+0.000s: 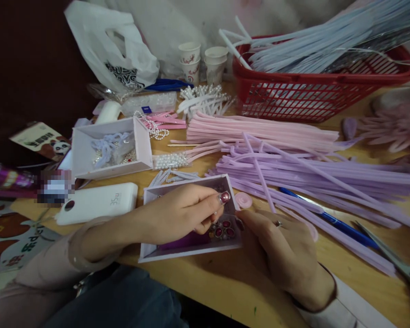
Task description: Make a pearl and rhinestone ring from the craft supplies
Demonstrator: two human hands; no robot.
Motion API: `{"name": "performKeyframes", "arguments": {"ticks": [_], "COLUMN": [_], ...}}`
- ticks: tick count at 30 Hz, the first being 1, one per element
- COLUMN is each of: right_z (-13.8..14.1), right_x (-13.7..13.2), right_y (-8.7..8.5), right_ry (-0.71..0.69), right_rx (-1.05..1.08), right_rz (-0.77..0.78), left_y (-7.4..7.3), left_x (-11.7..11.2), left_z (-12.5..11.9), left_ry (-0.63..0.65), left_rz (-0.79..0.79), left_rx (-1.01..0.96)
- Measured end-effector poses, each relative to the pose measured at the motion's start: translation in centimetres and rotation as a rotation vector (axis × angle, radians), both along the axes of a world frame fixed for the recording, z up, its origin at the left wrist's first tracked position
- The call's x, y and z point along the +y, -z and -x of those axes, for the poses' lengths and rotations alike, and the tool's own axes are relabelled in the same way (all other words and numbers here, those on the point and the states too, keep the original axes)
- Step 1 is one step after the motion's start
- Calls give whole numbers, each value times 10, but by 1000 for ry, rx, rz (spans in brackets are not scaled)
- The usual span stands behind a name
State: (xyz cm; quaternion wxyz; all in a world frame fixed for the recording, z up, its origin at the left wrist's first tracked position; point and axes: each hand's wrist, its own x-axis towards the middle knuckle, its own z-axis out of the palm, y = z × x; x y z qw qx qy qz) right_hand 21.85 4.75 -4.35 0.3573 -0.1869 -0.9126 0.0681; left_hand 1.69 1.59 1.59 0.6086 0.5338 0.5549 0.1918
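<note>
**Q:** Where are the two hands?

**A:** Both are low in the centre, at a small white cardboard box (149,195) on a wooden table (225,287). The left hand (181,213) comes in from a pale pink sleeve and hovers over the box. Its thumb and fingertips are pinched narrowly together just above a cluster of red gems (224,230) in the box's right end. I cannot tell whether a gem sits inside the pinch. The right hand (285,253) rests palm down on the table, loosely relaxed and holding nothing, with its thumb tip against the box's right wall. It wears a ring.

**Q:** What lies around them?

**A:** Just beyond the box's right corner is a small pink coiled disc (243,199). Lilac pipe cleaners (328,178) fan across the table to the right, and a bundle of pink pipe cleaners (259,130) lies behind them. Further back, a red plastic basket (310,93) holds pale blue pipe cleaners (310,50). A blue pen (341,226) and scissors (398,263) lie to the right of the right hand. To the left of the box is a white power bank (95,203). Behind that, a second white box (84,136) holds beads, with pearl strands (171,160) beside it.
</note>
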Motion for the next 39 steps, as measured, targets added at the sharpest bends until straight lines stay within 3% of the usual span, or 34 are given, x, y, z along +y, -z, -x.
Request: {"name": "performKeyframes", "arguments": {"ticks": [21, 29, 32, 39], "right_z": [-1, 0, 0, 0], "right_x": [0, 0, 0, 3], "right_y": [-3, -6, -8, -2], "right_ry": [-25, -45, -45, 6], "right_rx": [-13, -48, -89, -42], "right_rz": [13, 75, 84, 37], "left_y": [-2, 3, 0, -15], "left_x": [-1, -5, -4, -1], "left_z": [1, -2, -6, -18], "left_ry": [14, -12, -24, -23], "left_rz": [-21, -9, -37, -339], "left_rx": [-38, -144, -76, 263]}}
